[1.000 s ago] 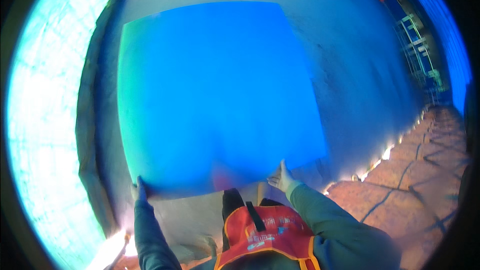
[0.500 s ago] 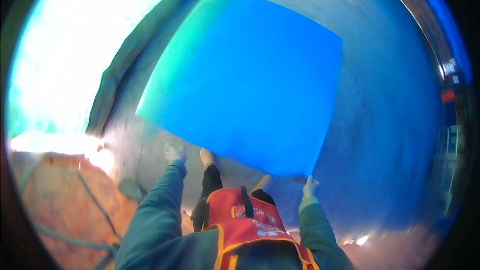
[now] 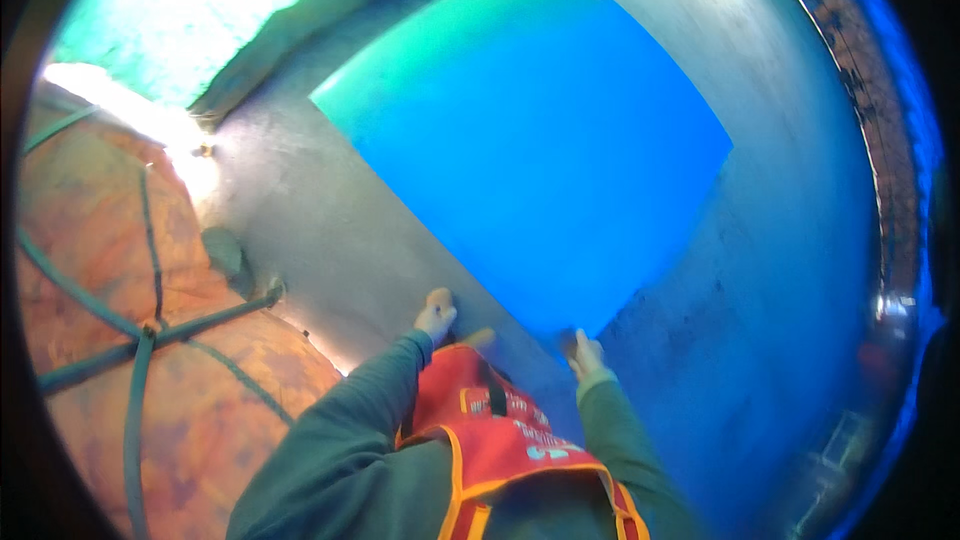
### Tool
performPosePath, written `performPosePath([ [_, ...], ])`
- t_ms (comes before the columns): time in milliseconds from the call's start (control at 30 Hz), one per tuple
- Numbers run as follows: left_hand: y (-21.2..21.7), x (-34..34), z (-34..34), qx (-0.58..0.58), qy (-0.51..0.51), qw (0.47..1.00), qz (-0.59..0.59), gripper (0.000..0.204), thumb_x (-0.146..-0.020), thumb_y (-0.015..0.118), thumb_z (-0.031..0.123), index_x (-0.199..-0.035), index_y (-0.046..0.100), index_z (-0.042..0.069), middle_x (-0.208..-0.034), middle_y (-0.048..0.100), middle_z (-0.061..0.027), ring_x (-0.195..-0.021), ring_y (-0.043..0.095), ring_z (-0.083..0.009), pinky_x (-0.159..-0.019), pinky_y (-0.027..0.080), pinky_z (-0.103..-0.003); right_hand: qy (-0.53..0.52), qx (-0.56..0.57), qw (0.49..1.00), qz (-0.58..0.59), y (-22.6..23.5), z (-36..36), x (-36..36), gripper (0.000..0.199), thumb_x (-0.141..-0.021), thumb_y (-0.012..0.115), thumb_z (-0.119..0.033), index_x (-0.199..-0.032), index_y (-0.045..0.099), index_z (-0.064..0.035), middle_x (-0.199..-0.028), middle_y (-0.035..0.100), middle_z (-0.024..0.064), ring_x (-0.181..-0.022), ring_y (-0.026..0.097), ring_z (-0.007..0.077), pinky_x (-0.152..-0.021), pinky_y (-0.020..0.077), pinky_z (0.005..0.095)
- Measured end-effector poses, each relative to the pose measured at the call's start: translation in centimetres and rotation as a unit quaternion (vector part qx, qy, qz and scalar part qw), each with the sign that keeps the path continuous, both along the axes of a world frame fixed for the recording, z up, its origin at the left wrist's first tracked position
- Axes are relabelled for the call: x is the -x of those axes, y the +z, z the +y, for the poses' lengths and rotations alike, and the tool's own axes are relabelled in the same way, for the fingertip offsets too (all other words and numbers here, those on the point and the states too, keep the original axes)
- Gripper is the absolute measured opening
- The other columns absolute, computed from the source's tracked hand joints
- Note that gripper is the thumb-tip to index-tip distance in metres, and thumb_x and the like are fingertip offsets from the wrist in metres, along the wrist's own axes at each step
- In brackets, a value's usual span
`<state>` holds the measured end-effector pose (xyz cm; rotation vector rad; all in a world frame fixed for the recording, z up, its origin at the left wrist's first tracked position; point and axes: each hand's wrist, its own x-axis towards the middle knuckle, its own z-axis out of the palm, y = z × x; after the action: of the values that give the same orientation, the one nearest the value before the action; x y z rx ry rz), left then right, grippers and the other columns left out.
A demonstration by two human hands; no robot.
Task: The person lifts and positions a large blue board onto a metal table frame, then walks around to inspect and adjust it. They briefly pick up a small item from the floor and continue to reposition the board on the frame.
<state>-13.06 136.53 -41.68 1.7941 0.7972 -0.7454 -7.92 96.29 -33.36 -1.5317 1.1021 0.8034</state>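
A large flat blue sheet (image 3: 560,150), greenish at its far left, spreads over the grey floor in front of me. My right hand (image 3: 588,352) is at its nearest corner, with the fingers closed around the edge there. A small dark patch beside those fingers is too blurred to name. My left hand (image 3: 435,322) is away from the sheet, low in front of my red apron (image 3: 455,385). It overlaps one of my feet (image 3: 440,296) in the view, and its fingers are too smeared to read.
On the left lies an orange-brown surface (image 3: 210,370) crossed by greenish bars (image 3: 138,390). A dark rounded object (image 3: 226,258) stands near its edge. Grey floor (image 3: 300,200) surrounds the sheet, and bright light comes in at the upper left.
The view has turned left, and the sheet now lies angled, its left corner farther up. My left hand has shifted right, nearer my right hand, which stays at the sheet's corner.
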Motion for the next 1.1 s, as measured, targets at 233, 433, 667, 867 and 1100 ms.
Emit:
performPosePath([
  [233, -1.8, -6.3, -6.6, 0.158, 0.134, 0.978, -0.005, 0.041, -0.099, 0.073, 0.031, -0.122, 0.060, 0.000, -0.111, 0.069, -0.0135, -0.091, 0.067, -0.0209, -0.068, 0.057, -0.038, 0.096, 0.064, 0.993, -0.033, -1.4, -1.7, -1.0, 0.057, -0.098, 0.070, -0.045, -0.135, 0.065, -0.0011, -0.102, 0.068, 0.0054, -0.086, 0.065, 0.0203, -0.070, 0.0513, 0.0374],
  [433, 0.2, -9.5, -11.3, 0.118, 0.186, 0.975, -0.015, 0.056, -0.096, 0.077, 0.029, -0.134, 0.052, -0.004, -0.120, 0.065, -0.0174, -0.098, 0.068, -0.0247, -0.071, 0.058, -0.038, 0.247, 0.038, 0.966, 0.062, 0.3, -5.9, -4.2, 0.065, -0.100, 0.063, -0.053, -0.131, 0.069, 0.0033, -0.122, 0.074, 0.0187, -0.108, 0.072, 0.0314, -0.083, 0.0561, 0.0453],
  [667, 4.4, -11.8, -23.8, -0.367, -0.020, 0.922, -0.117, 0.089, -0.089, 0.082, 0.026, -0.157, 0.034, -0.004, -0.154, 0.042, -0.0334, -0.144, 0.041, -0.0476, -0.119, 0.037, -0.053, 0.466, -0.020, 0.878, -0.112, 0.0, -19.5, -13.2, 0.069, -0.101, 0.056, -0.058, -0.119, 0.075, 0.0062, -0.109, 0.075, 0.0270, -0.106, 0.073, 0.0320, -0.093, 0.0550, 0.0418],
  [867, 8.8, -22.8, -42.7, -0.322, -0.170, 0.929, -0.074, 0.105, -0.087, 0.083, 0.036, -0.167, 0.023, 0.003, -0.170, 0.021, -0.0328, -0.157, 0.021, -0.0495, -0.128, 0.026, -0.054, 0.048, -0.078, 0.995, -0.043, 2.7, -45.3, -16.3, 0.047, -0.104, 0.066, -0.044, -0.128, 0.065, -0.0035, -0.112, 0.069, 0.0080, -0.097, 0.064, 0.0164, -0.079, 0.0540, 0.0338],
  [1100, 11.6, -30.8, -52.6, -0.320, -0.153, 0.935, 0.022, 0.104, -0.090, 0.080, 0.046, -0.170, 0.019, 0.020, -0.177, 0.006, -0.0217, -0.161, 0.010, -0.0482, -0.117, 0.034, -0.072, 0.024, -0.049, 0.997, -0.062, 8.6, -56.4, -26.2, 0.061, -0.105, 0.066, -0.043, -0.146, 0.053, 0.0003, -0.140, 0.062, 0.0195, -0.125, 0.064, 0.0323, -0.102, 0.0538, 0.0447],
])
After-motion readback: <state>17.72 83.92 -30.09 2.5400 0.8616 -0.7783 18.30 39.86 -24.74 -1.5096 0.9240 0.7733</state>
